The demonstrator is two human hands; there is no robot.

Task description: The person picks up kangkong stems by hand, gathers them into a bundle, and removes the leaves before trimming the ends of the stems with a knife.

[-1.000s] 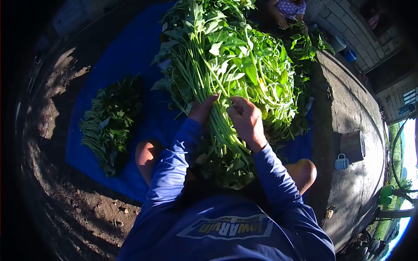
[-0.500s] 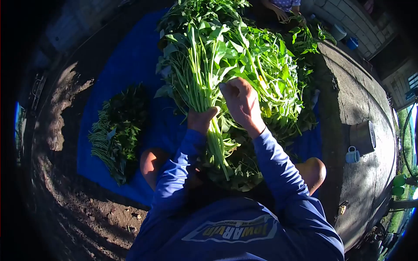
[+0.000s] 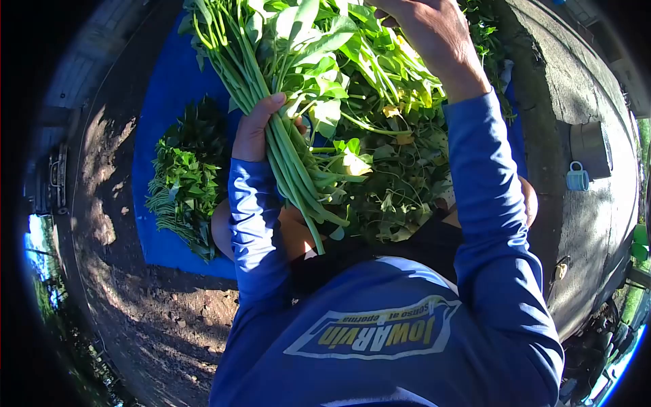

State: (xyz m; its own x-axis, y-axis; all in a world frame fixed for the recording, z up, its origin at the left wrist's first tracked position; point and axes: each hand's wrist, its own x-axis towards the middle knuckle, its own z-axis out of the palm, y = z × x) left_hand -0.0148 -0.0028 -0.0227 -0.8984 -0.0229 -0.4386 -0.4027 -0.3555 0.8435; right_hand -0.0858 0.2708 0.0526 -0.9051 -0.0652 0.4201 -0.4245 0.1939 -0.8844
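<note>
A thick bunch of long-stemmed leafy greens point(image 3: 278, 146) is in my left hand point(image 3: 254, 129), its fingers wrapped round the stems and its thumb across them. The cut stem ends hang down toward my lap, while the leaves spread up and away. My right hand point(image 3: 434, 34) is at the top edge, over the large sunlit heap of greens point(image 3: 380, 61). Its fingertips are partly cut off by the frame, so whether they grip anything cannot be made out.
A smaller pile of greens point(image 3: 186, 183) lies at the left on a blue tarp point(image 3: 152, 230). Loose leaves and vines point(image 3: 400, 183) cover the ground before my lap. To the right, a light mug point(image 3: 577, 178) stands by a dark container point(image 3: 591, 149) on a concrete slab point(image 3: 569, 230).
My view has tipped down. My left hand has shifted leftward with the bunch, and my right hand has moved away from it, up and right over the heap.
</note>
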